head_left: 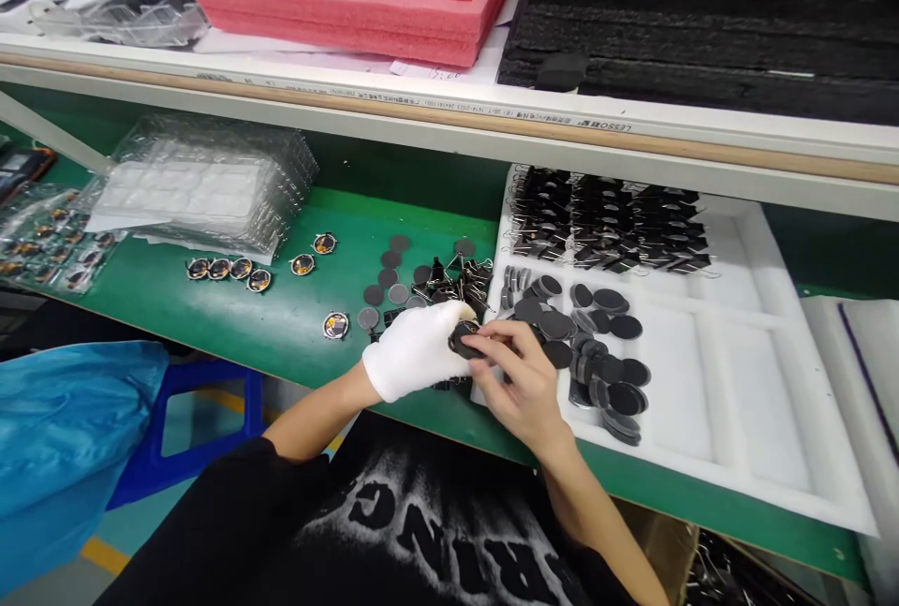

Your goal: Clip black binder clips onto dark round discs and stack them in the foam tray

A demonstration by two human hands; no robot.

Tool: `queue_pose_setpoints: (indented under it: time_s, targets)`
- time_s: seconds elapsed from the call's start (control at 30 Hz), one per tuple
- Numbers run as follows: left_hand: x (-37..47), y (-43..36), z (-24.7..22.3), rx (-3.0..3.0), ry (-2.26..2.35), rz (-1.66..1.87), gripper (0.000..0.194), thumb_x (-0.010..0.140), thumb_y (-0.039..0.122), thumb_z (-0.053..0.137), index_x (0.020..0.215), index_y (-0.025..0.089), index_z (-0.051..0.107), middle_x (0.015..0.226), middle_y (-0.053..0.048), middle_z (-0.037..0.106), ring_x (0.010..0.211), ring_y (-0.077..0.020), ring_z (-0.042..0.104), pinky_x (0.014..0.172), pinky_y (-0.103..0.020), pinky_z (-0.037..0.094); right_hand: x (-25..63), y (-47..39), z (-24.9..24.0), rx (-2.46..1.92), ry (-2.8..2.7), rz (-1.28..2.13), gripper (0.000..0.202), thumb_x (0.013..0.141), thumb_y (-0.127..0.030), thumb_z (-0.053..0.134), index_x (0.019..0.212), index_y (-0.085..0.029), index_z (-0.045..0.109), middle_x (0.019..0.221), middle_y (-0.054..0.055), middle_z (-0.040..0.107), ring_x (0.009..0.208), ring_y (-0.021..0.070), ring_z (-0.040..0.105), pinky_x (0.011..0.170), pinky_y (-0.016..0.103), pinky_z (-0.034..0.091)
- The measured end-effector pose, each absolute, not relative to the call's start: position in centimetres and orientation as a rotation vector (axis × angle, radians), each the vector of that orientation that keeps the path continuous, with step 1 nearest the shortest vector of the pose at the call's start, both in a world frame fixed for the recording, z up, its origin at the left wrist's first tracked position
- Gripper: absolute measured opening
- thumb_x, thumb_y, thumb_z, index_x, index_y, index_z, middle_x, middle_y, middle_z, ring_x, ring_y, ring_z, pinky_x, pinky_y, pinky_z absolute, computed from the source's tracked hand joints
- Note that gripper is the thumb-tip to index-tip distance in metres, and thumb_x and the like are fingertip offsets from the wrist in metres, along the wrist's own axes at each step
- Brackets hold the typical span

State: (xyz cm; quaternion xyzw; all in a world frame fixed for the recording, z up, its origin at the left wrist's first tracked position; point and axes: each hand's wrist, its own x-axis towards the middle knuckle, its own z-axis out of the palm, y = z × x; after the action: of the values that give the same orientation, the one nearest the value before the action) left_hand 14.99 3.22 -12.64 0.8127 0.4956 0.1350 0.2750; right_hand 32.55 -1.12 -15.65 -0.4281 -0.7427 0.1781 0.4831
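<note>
My left hand (421,348), in a white glove, grips a small round black part (464,340) near the front edge of the green table (231,316). The bare fingers of my right hand (523,381) press on the same part from the right. Just behind my hands lies a pile of black binder clips (456,283). Dark round discs (388,278) are spread left of the clips. Round watch-like parts (258,280) sit farther left. On the right, a white foam tray (758,334) holds more dark discs (608,367) and rows of clipped parts (611,217).
Stacked clear plastic trays (211,180) stand at the back left. A shelf edge (421,124) crosses above the table, bearing a pink foam tray (351,16) and black foam sheets (702,25). A blue stool (189,419) is below left, beside blue cloth (63,456).
</note>
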Motion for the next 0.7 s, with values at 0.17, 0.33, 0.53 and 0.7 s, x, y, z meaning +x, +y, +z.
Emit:
queue_pose_setpoints:
  time_s: [0.17,0.33,0.53,0.7]
  targets:
    - [14.5,3.7,-12.8,2.365,1.216,0.354,0.039,0.084,0.043,0.071,0.115,0.021,0.062,0.102,-0.002,0.076,0.089,-0.0232,0.074,0.074,-0.032,0.052,33.8,-1.5,-14.8,-1.121,-1.777,0.724,0.019,0.095,-0.018,0.065,0.111,-0.025,0.073,0.103,0.007,0.07,0.091,0.0198,0.068,0.078,0.033,0.056]
    - [14.8,3.5,-13.9,2.596,1.109,0.504,0.035,0.09,0.049,0.066,0.107,0.019,0.063,0.088,-0.003,0.074,0.08,-0.0226,0.072,0.073,-0.034,0.048,33.3,-1.1,-15.0,-1.289,-1.529,0.783,0.012,0.092,-0.027,0.071,0.103,-0.026,0.074,0.088,0.002,0.065,0.074,0.0158,0.06,0.07,0.032,0.053]
    - [13.9,3.7,-13.6,2.771,0.908,0.578,0.052,0.094,0.063,0.059,0.116,0.016,0.063,0.092,-0.007,0.073,0.086,-0.0237,0.071,0.076,-0.035,0.047,33.6,-0.6,-15.5,-1.261,-1.287,1.4,0.033,0.087,-0.042,0.076,0.112,-0.022,0.071,0.082,0.003,0.069,0.066,0.016,0.064,0.057,0.028,0.052]
    - [11.2,9.2,-12.2,2.533,1.345,0.5,0.044,0.102,0.053,0.047,0.117,0.017,0.066,0.104,-0.008,0.072,0.089,-0.0208,0.069,0.079,-0.031,0.048,34.8,-0.3,-15.1,-1.202,-0.994,1.475,0.028,0.086,-0.046,0.077,0.1,-0.022,0.072,0.071,0.001,0.07,0.055,0.0123,0.06,0.054,0.026,0.05]
